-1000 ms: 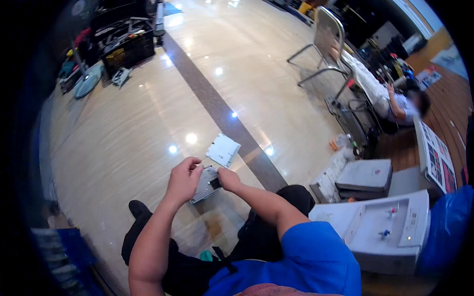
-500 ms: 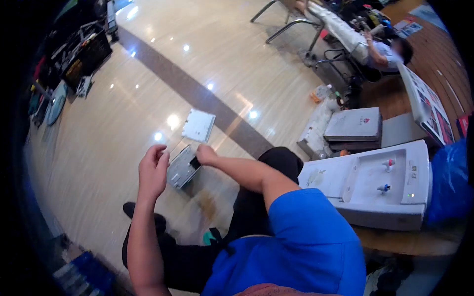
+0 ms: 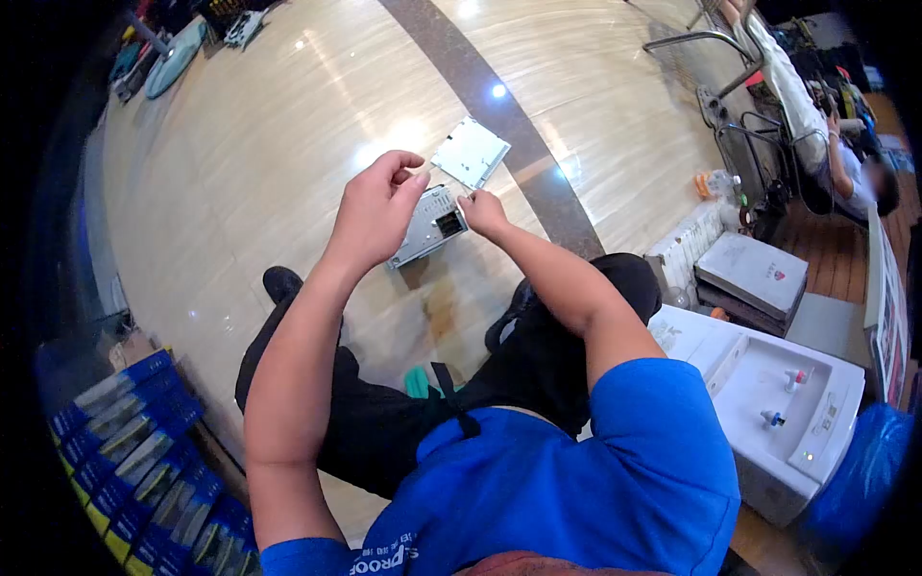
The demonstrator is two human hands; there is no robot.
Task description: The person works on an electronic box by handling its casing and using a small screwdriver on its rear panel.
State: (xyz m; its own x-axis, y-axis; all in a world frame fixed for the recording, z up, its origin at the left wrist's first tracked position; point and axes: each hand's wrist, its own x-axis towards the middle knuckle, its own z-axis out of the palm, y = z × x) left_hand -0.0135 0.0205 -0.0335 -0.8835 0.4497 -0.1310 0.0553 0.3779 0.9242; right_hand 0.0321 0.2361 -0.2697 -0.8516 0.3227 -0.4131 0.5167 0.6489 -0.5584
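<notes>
A silver metal box [image 3: 419,228] with a dark socket-like opening at one corner sits on the floor between my legs. It looks like an electronic unit. My left hand [image 3: 376,213] is over the box's left side and hides part of it. Its thumb and fingers are apart, with nothing visible between them. At the box's right edge, by the dark opening, my right hand [image 3: 485,213] is closed with its fingertips together. What they pinch, if anything, is too small to make out. Just beyond the box lies a flat pale metal plate [image 3: 471,153].
A white water dispenser [image 3: 696,341] lies at my right, near stacked boxes [image 3: 751,272] and a bottle [image 3: 718,182]. Blue-and-yellow packages [image 3: 134,451] are stacked at lower left. Another person [image 3: 840,163] sits at upper right by a metal-legged chair [image 3: 701,40].
My view has swung, so the floor items appear farther up and right. My left hand has moved from beside the box to over its left side. My right hand stays at its right edge.
</notes>
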